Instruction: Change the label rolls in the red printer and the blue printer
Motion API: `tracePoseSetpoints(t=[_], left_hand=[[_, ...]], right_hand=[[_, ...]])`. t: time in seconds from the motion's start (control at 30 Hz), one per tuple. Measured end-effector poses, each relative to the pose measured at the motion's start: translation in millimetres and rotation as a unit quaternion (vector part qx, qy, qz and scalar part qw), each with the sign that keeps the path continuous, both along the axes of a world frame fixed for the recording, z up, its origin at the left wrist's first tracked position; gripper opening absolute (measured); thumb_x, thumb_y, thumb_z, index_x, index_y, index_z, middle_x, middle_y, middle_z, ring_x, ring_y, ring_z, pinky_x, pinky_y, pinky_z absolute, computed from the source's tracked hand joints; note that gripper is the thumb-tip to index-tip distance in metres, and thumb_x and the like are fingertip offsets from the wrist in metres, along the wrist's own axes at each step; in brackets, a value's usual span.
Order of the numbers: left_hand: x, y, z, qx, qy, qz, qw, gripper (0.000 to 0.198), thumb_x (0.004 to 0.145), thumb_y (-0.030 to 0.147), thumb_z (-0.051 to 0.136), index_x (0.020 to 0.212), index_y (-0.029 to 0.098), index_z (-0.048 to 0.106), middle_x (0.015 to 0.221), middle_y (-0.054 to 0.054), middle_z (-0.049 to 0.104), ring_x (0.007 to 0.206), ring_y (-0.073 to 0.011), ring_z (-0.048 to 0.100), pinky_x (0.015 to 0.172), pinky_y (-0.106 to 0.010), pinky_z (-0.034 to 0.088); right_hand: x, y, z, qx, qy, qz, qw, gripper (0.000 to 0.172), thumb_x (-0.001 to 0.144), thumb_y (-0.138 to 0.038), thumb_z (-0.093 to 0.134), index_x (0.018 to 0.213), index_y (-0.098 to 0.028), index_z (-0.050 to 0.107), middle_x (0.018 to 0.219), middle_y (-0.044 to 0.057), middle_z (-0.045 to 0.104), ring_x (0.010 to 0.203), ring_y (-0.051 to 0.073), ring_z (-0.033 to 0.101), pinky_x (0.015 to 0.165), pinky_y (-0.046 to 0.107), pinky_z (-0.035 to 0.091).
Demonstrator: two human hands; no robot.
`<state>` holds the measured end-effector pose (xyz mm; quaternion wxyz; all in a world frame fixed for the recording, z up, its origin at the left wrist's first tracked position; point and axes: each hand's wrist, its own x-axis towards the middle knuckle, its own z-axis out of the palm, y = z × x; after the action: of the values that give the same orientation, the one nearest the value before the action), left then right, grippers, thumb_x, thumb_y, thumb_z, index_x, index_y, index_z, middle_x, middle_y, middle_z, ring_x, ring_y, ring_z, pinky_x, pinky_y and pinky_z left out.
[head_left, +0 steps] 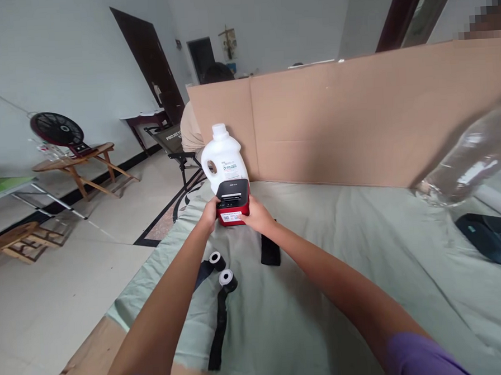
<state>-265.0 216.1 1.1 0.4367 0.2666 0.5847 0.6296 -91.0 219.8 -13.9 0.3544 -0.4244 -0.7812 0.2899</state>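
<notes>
Both my arms reach forward over the cloth-covered table to a small red and black label printer (233, 202). My left hand (210, 213) grips its left side, and my right hand (258, 214) grips its right side, thumb at the front. A white sticker is on the printer's front face. Right behind it stands a white detergent jug (224, 158) with a handle. Closer to me lie two small rolls of black tape, one roll (217, 261) behind the other roll (227, 280), each with a loose strip. A black strip (270, 250) lies beneath my right forearm.
A tall cardboard sheet (331, 121) stands along the table's back edge, with a person partly hidden behind it. On the right are a clear plastic-wrapped bundle (467, 159) and a dark device (490, 239). A fan (58, 129) stands on a wooden table at left.
</notes>
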Motion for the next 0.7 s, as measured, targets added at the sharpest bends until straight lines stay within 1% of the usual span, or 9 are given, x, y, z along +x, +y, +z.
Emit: tracePoseSetpoints(t=[0.1,0.17,0.23,0.33,0.4,0.47,0.57,0.63,0.7], left_hand=[[-3.1,-14.7,18.4,0.057,0.059,0.042,0.996,0.025,0.074,0.027,0.058,0.095,0.019,0.067,0.104,-0.005,0.076,0.119,-0.0275,0.063,0.102,-0.037,0.051],[6.9,-36.7,36.7,0.136,0.136,0.067,0.979,0.033,0.077,0.026,0.056,0.107,0.02,0.069,0.126,-0.004,0.071,0.136,-0.0254,0.052,0.117,-0.036,0.039],[35.1,-69.1,52.2,0.204,0.198,0.047,0.958,0.038,0.08,0.026,0.054,0.115,0.021,0.069,0.138,-0.002,0.065,0.143,-0.0255,0.046,0.123,-0.038,0.031],[109.6,-127.6,52.8,0.214,0.26,-0.065,0.939,0.035,0.083,0.027,0.057,0.115,0.025,0.072,0.137,-0.001,0.065,0.144,-0.0284,0.045,0.125,-0.04,0.029],[168.9,-162.4,34.7,0.162,0.305,-0.237,0.908,0.035,0.085,0.031,0.06,0.117,0.027,0.073,0.14,-0.003,0.065,0.143,-0.0319,0.047,0.123,-0.045,0.032],[222.7,-186.8,8.4,0.122,0.404,-0.416,0.806,0.049,0.087,0.037,0.061,0.135,0.026,0.064,0.154,-0.008,0.052,0.148,-0.0337,0.04,0.124,-0.051,0.028],[274.6,-203.2,-25.8,0.144,0.546,-0.541,0.623,0.062,0.097,0.046,0.049,0.154,0.022,0.043,0.167,-0.009,0.029,0.157,-0.0305,0.021,0.128,-0.054,0.011],[287.6,-206.4,-38.0,0.18,0.584,-0.567,0.553,0.065,0.101,0.051,0.039,0.159,0.022,0.033,0.169,-0.006,0.022,0.158,-0.0277,0.014,0.129,-0.053,0.003],[288.6,-208.2,-42.6,0.197,0.595,-0.577,0.524,0.067,0.103,0.055,0.032,0.161,0.023,0.027,0.17,-0.004,0.018,0.159,-0.0266,0.01,0.128,-0.052,0.001]], right_hand=[[38.8,-23.0,-2.2,0.033,-0.005,-0.026,0.999,0.068,0.085,-0.03,0.064,0.147,-0.013,0.041,0.143,0.021,0.056,0.134,0.034,0.054,0.111,0.05,0.045],[96.2,-42.0,-5.2,0.063,-0.027,-0.06,0.996,0.069,0.087,-0.036,0.063,0.149,-0.015,0.039,0.149,0.019,0.052,0.139,0.034,0.049,0.116,0.051,0.04],[176.9,-62.2,-6.0,0.09,-0.069,-0.12,0.986,0.066,0.087,-0.037,0.062,0.147,-0.018,0.043,0.146,0.017,0.054,0.137,0.033,0.05,0.117,0.052,0.037],[314.6,-91.0,3.6,0.115,-0.169,-0.29,0.935,0.063,0.089,-0.038,0.061,0.144,-0.013,0.044,0.142,0.022,0.054,0.136,0.035,0.046,0.115,0.051,0.035],[394.6,-104.1,16.1,0.108,-0.25,-0.409,0.871,0.064,0.09,-0.039,0.061,0.144,-0.009,0.043,0.141,0.026,0.051,0.138,0.036,0.041,0.113,0.048,0.033],[451.9,-109.4,28.2,0.067,-0.313,-0.5,0.805,0.068,0.091,-0.042,0.063,0.143,-0.003,0.043,0.138,0.031,0.052,0.137,0.038,0.04,0.11,0.045,0.031],[491.8,-107.7,37.4,-0.075,-0.321,-0.534,0.779,0.07,0.09,-0.054,0.063,0.134,-0.002,0.049,0.129,0.033,0.057,0.125,0.036,0.05,0.098,0.04,0.037],[496.9,-105.3,37.9,-0.131,-0.308,-0.53,0.779,0.069,0.088,-0.057,0.063,0.132,-0.005,0.051,0.13,0.031,0.057,0.121,0.034,0.053,0.091,0.038,0.038],[494.9,-103.6,37.3,-0.144,-0.31,-0.538,0.771,0.071,0.086,-0.056,0.065,0.135,-0.007,0.049,0.136,0.03,0.053,0.125,0.034,0.051,0.092,0.039,0.036]])
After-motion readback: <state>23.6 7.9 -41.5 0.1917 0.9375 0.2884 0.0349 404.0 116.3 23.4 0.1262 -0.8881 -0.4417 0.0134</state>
